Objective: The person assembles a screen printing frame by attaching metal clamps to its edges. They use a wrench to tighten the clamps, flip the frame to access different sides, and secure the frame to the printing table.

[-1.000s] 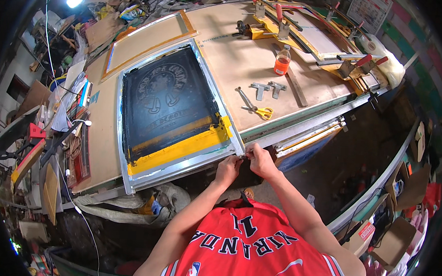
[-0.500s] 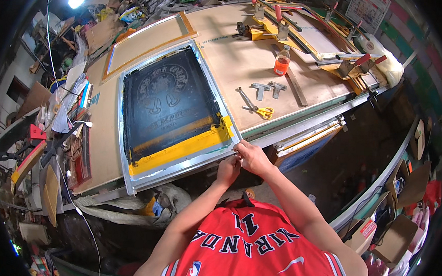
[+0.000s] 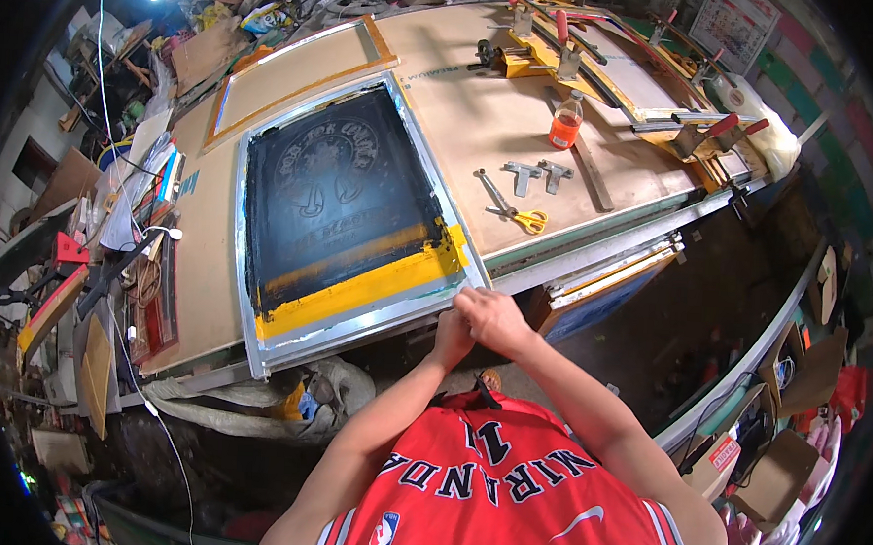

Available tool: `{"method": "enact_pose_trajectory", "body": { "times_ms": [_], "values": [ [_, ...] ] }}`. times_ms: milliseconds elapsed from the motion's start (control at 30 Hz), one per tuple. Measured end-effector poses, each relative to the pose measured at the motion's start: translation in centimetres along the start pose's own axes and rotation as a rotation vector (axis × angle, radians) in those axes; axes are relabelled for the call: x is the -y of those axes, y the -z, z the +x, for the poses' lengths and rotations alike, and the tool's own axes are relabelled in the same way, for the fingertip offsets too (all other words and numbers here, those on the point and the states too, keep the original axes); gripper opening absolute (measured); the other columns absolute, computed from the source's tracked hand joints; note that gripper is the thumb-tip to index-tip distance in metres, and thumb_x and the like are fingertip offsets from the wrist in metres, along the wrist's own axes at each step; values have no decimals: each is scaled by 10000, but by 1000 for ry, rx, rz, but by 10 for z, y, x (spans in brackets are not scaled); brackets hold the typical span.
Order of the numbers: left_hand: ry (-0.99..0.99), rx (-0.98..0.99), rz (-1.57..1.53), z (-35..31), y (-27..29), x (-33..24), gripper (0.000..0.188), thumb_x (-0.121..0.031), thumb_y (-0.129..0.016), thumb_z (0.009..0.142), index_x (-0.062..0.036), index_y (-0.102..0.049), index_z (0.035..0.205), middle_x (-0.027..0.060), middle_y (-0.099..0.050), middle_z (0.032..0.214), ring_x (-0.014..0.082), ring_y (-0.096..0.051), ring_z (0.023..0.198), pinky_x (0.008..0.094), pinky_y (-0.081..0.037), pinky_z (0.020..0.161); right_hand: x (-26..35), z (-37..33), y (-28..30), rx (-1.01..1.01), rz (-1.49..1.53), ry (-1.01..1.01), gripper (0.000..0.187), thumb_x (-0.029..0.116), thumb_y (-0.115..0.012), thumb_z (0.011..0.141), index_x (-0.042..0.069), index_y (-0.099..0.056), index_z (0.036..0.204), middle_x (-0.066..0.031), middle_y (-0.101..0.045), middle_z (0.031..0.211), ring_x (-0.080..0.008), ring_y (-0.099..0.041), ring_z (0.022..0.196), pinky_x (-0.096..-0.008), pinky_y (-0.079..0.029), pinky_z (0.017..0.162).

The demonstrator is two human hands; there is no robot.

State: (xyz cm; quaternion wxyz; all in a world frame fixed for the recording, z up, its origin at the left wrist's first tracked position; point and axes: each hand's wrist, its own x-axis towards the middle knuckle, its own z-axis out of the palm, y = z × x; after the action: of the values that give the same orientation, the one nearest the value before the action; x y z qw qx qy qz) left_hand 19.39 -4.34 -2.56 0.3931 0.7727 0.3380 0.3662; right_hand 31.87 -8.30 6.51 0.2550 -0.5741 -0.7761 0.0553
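A silk-screen frame point(image 3: 252, 334) with a silvery border lies on the worktable, its dark mesh point(image 3: 339, 159) bearing a faint round design with lettering. Yellow covers a band point(image 3: 366, 294) along the near end of the mesh. At the frame's near right corner my hands meet, fingers curled together. My right hand point(image 3: 496, 322) is closed, its knuckles facing up beside the corner. Just below and left of it, my left hand point(image 3: 452, 338) is closed too, its fingertips tucked against the right hand. Whatever they pinch is hidden between the fingers.
Yellow-handled scissors point(image 3: 528, 220), metal clamp-like pieces point(image 3: 523, 175) and a bottle of orange liquid point(image 3: 566, 121) stand or lie to the right. Beyond are a wooden frame point(image 3: 382, 43) and a red-handled clamping rig point(image 3: 566, 62). A white cable point(image 3: 173, 446) hangs at left.
The view has shifted slightly. My right hand has drawn down a little from the frame's corner, and both hands remain closed together.
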Motion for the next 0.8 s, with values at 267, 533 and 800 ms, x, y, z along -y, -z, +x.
{"method": "enact_pose_trajectory", "body": {
  "times_ms": [267, 533, 800],
  "values": [
    [-403, 645, 764, -50, 60, 115, 138, -15, -631, 836, -20, -656, 971, 166, -674, 1072, 285, -639, 1009, 439, -514, 822, 52, 2, -57, 263, -449, 32, 319, 271, -600, 877, 237, -552, 1191, -37, -614, 1017, -247, -543, 1005, -371, -494, 734],
    [428, 871, 554, 37, 119, -70, 164, -46, -568, 782, -24, -730, 802, 215, -719, 851, 367, -710, 818, 465, -552, 739, 43, -35, -77, -43, -342, -56, 441, 216, -589, 858, 42, -543, 1261, -100, -559, 1082, -262, -493, 980, -370, -417, 776],
    [-274, 547, 294, 70, 46, -46, 158, -116, -697, 741, -89, -759, 884, 101, -629, 1272, 310, -537, 1255, 452, -423, 1040, 40, -36, -88, -526, 37, -114, 384, 158, -779, 750, 49, -577, 1059, -161, -595, 969, -371, -531, 973, -453, -428, 779]
  ]
}}
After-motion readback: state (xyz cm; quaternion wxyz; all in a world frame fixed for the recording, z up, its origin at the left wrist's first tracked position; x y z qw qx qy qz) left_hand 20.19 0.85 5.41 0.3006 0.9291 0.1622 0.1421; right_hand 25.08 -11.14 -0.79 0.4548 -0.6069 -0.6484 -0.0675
